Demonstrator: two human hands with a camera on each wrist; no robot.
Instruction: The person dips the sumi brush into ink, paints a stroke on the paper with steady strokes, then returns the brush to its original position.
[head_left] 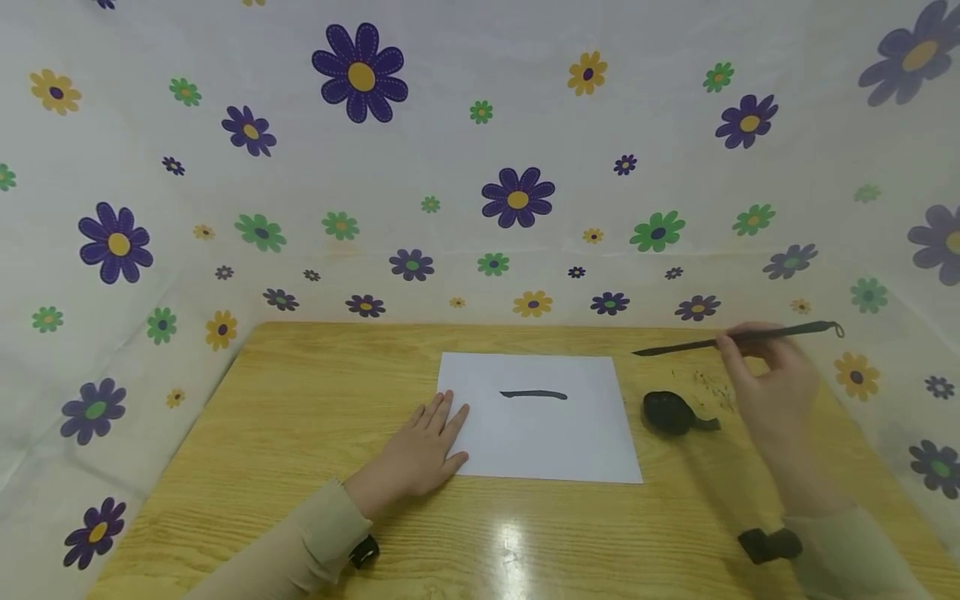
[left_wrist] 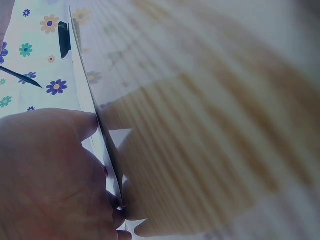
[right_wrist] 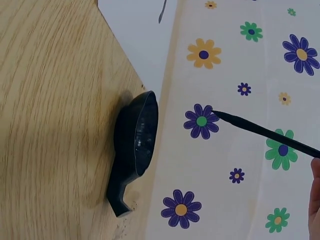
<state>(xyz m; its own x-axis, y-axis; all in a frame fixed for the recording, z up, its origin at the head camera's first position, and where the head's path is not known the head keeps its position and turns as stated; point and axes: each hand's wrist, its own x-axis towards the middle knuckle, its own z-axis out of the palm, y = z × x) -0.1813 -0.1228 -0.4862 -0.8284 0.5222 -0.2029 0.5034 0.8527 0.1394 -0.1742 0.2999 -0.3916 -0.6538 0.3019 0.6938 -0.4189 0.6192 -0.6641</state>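
Observation:
A white sheet of paper (head_left: pixel 551 446) lies on the wooden table, bearing one short black horizontal stroke (head_left: pixel 534 394). My left hand (head_left: pixel 422 442) rests with spread, straight fingers on the paper's left edge. My right hand (head_left: pixel 776 387) pinches a dark writing brush (head_left: pixel 757 335) and holds it above the table, right of the paper. The brush lies nearly level, its pointed tip to the left and a hanging loop at its other end. Below it stands a black ladle-shaped ink dish (right_wrist: pixel 131 137) with a short handle; its hollow looks dark and glossy.
The wooden table (head_left: pixel 300 400) meets a white flower-printed sheet (head_left: pixel 420 167) at the back and both sides. Small dark specks (head_left: pixel 708 385) dot the tabletop behind the dish. Dark bands sit at both wrists.

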